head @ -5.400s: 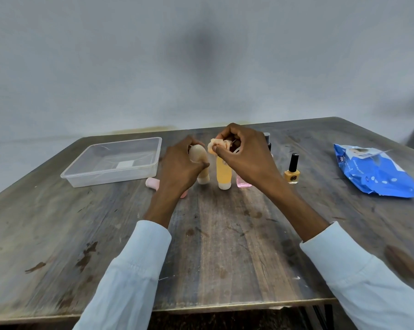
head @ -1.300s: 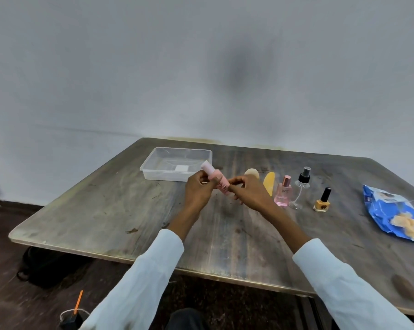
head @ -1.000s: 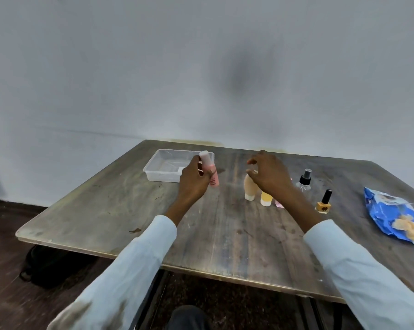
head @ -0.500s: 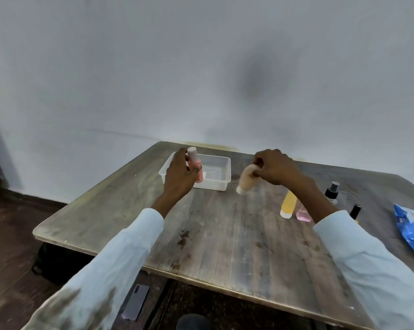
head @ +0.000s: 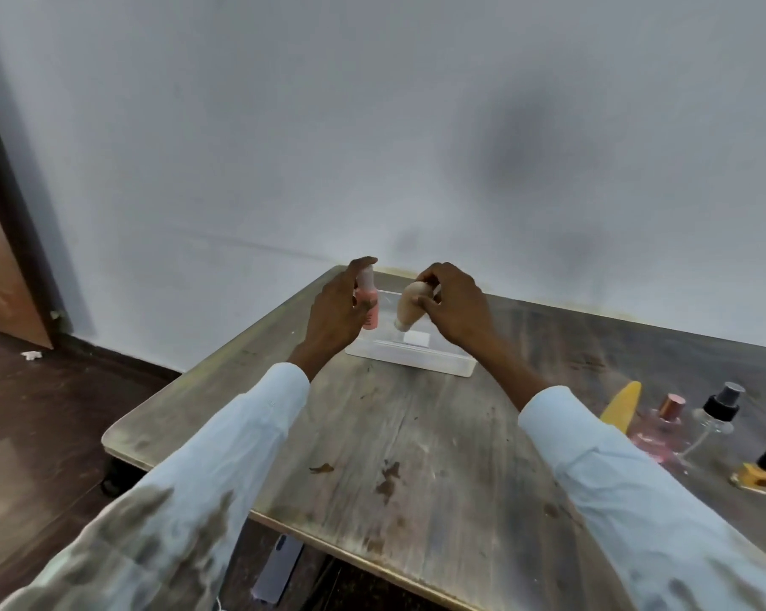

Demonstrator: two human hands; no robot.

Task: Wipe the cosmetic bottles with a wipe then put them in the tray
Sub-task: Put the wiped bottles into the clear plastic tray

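Note:
My left hand (head: 335,313) grips a pink bottle (head: 368,302) upright, with its base just over the near left corner of the clear plastic tray (head: 421,357). A beige tube (head: 410,306) hangs cap down above the tray's middle, held at its top by my right hand (head: 454,308). To the right, on the table, stand a yellow tube (head: 621,405), a pink perfume bottle (head: 663,423), a clear spray bottle with a black cap (head: 716,414) and a yellow nail polish (head: 762,469). No wipe is in view.
The wooden table (head: 416,456) ends close on the left, with dark floor below. A phone-like flat object (head: 280,566) lies on the floor under the near edge. The wall stands right behind the tray. A doorway opens at far left.
Both hands moved further over the tray with their bottles. My view swung left, so the blue wipe pack left the frame.

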